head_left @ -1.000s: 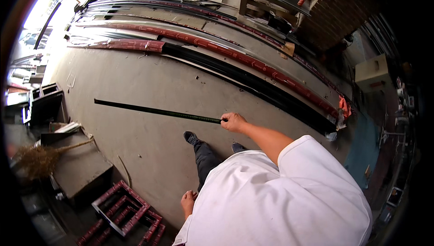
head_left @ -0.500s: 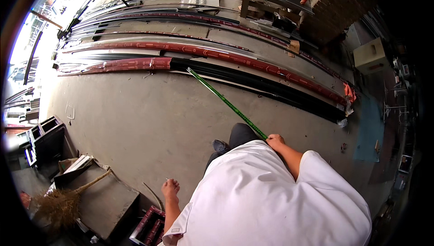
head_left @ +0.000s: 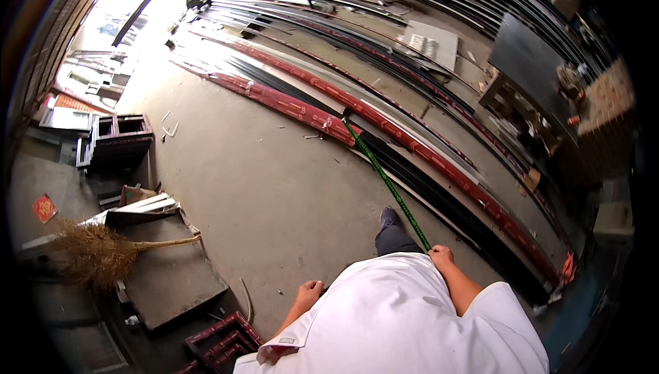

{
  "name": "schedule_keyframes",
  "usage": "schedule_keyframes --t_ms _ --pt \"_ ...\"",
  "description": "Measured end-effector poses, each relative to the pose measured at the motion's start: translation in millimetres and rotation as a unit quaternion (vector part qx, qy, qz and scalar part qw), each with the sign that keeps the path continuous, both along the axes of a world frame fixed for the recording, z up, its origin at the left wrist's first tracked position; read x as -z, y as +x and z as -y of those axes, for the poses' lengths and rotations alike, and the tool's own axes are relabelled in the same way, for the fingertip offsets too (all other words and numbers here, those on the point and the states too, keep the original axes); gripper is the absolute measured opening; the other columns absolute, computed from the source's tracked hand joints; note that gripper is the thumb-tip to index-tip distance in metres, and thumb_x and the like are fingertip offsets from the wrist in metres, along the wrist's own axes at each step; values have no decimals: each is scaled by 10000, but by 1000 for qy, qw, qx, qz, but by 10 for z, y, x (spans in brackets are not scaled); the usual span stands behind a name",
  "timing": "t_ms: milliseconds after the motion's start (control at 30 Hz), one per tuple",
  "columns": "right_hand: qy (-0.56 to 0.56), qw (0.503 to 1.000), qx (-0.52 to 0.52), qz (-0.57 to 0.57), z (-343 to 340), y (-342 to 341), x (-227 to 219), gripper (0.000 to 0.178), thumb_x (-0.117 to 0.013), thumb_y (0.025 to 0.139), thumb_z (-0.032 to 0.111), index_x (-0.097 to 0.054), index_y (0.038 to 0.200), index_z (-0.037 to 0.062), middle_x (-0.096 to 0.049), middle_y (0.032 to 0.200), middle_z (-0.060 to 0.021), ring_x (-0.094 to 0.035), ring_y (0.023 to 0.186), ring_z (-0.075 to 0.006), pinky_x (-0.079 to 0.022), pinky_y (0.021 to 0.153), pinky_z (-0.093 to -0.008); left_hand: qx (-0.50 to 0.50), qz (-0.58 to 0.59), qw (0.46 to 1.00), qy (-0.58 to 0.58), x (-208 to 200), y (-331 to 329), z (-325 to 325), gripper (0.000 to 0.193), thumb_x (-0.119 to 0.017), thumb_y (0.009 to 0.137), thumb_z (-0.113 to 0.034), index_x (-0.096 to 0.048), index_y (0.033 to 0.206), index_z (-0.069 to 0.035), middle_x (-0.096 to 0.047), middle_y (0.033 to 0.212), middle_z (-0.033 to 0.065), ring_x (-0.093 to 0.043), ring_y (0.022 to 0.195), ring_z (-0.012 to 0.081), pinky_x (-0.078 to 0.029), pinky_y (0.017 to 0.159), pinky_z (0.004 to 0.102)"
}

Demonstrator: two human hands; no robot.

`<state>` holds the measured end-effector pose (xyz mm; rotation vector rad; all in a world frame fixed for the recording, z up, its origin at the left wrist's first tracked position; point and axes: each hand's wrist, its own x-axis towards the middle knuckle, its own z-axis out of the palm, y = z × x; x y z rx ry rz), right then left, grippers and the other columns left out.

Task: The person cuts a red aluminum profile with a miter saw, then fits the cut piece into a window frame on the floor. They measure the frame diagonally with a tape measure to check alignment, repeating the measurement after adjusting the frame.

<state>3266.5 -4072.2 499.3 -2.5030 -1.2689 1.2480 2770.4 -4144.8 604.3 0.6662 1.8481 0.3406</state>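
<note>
My right hand [head_left: 441,255] is closed around the near end of a long thin green strip [head_left: 390,185] with printed marks along it. The strip slants away from me to the left, and its far tip overlaps the red-wrapped bundle of long profiles [head_left: 271,103] in view. Whether it touches them I cannot tell. My left hand [head_left: 309,294] is beside my white shirt at the left, its fingers curled in. What it holds, if anything, is hidden.
Long black profiles [head_left: 439,217] and red-wrapped ones lie across the floor ahead. A straw broom [head_left: 96,254] rests on a shallow tray [head_left: 206,297] at the left, near stacked dark frames [head_left: 123,140]. Maroon frame pieces [head_left: 223,340] are low left. A dark-topped table [head_left: 528,65] stands far right.
The view has turned left, and the floor profiles now slant more steeply. The green strip's tip now overlaps the red-wrapped bundle. My left hand is closer to my body, its fingers more curled.
</note>
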Motion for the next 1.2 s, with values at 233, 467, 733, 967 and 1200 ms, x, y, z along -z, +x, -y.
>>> schedule_keyframes --t_ms 233,467,733,967,1200 --pt "91 994 10 -59 -2309 -254 -656 284 -688 851 265 -770 1006 42 -740 845 -144 -701 776 -247 -549 752 -373 -180 47 982 -25 -159 -144 -998 335 -634 1016 -309 -710 1147 -11 -763 977 99 -742 842 194 -578 730 342" --pt "136 983 44 -114 -3332 -680 -1156 347 -683 895 271 -753 1121 17 -734 844 -110 -687 775 -213 -537 759 -360 -60 44 997 -20 -54 -460 -2400 370 -604 1023 -314 -712 1151 16 -754 1005 120 -726 873 211 -582 769 359" --pt "44 996 77 28 -2300 -1189 -687 270 -695 813 308 -768 909 67 -743 866 -192 -706 808 -355 -553 775 -450 18 41 998 33 -35 -1240 -4151 374 -617 1001 -336 -734 1047 17 -751 918 103 -709 808 176 -555 708 342" --pt "2 995 42 95 -577 -1207 1295 316 -718 890 400 -794 1086 163 -773 1071 -132 -732 974 -349 -567 843 -430 46 59 997 34 -72 -1816 -5276 351 -609 1004 -302 -711 1054 30 -728 900 90 -690 778 173 -548 700 347" --pt "26 997 79 -1 -1836 -1831 60 281 -700 853 344 -765 952 89 -739 861 -153 -693 782 -358 -534 728 -463 78 49 995 24 -24 -1925 -5420 360 -611 1001 -307 -717 1097 24 -733 930 92 -699 822 175 -551 717 345"
